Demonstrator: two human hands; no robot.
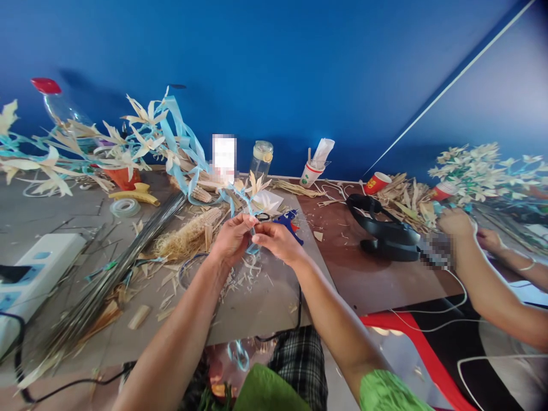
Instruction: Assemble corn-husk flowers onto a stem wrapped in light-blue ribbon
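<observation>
Both of my hands meet over the middle of the table, thumbs and fingertips pinched close together. My left hand (234,238) grips the stem of a husk flower (256,187) wrapped in light blue ribbon. My right hand (280,240) pinches the same stem just below, and a bit of blue ribbon (252,249) hangs under the fingers. The flower has pale pointed petals and stands upright above my hands. Just beyond my right hand lies a blue tool with red parts (289,221), partly hidden. Small pale scraps (252,274) lie beneath my hands.
Left are a bundle of thin wires (115,279), a corn cob (201,225), a tape roll (125,207), a power strip (38,279) and finished husk flowers (148,123). A jar (261,160) and paper cup (311,174) stand behind. Right are a black headset (381,225) and a co-worker's arms (488,274).
</observation>
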